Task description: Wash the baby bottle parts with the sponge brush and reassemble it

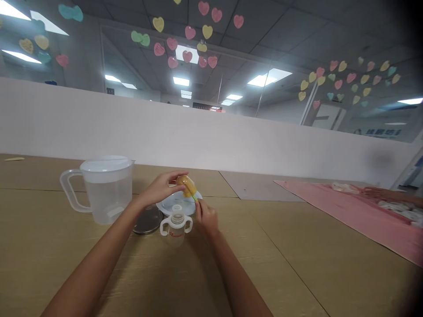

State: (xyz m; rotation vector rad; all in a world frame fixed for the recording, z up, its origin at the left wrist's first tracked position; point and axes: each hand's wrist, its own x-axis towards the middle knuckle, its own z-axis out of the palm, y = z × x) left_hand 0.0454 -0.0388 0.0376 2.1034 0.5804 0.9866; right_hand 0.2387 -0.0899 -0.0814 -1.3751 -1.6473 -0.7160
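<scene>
My left hand closes its fingers around a yellow rounded piece, which looks partly see-through. In my right hand is a thin green stick, its tip meeting the yellow piece; whether the two are joined I cannot tell. Just below stands an uncapped baby bottle, upright, with two white side handles and red print. Behind it lies a pale shallow dish, partly covered by my hands. A small clear part shows just behind the bottle neck.
A clear pitcher with a white lid stands at left. A dark round disc lies beside the bottle. To the right, another person's hand is over a pink cloth with white items. A low white wall runs behind.
</scene>
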